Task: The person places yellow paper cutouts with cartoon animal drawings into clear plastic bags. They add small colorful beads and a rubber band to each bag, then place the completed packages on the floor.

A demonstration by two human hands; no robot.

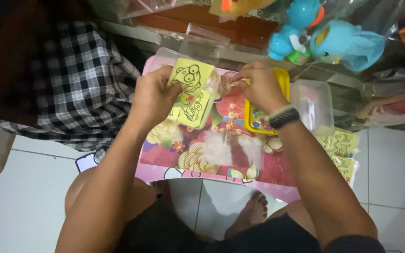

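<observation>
White floor tiles point(33, 197) were seen under a small pink, flower-printed table point(221, 173) pushed against cluttered shelves.

Yellow picture cards with black cartoon outlines point(191, 91) were gripped in the left hand point(153, 96), near the table's far left corner; a thin pale band or tie point(228, 84) was pinched in the right hand point(258, 86), above a yellow plastic tray point(254, 124) at the far edge. A clear plastic sleeve point(233, 149) lay mid-table. It was judged that the cards could be bent or fanned loose if the tie were pulled hard, and that the yellow sheets point(341, 145) overhanging the right edge could be knocked to the floor.
</observation>
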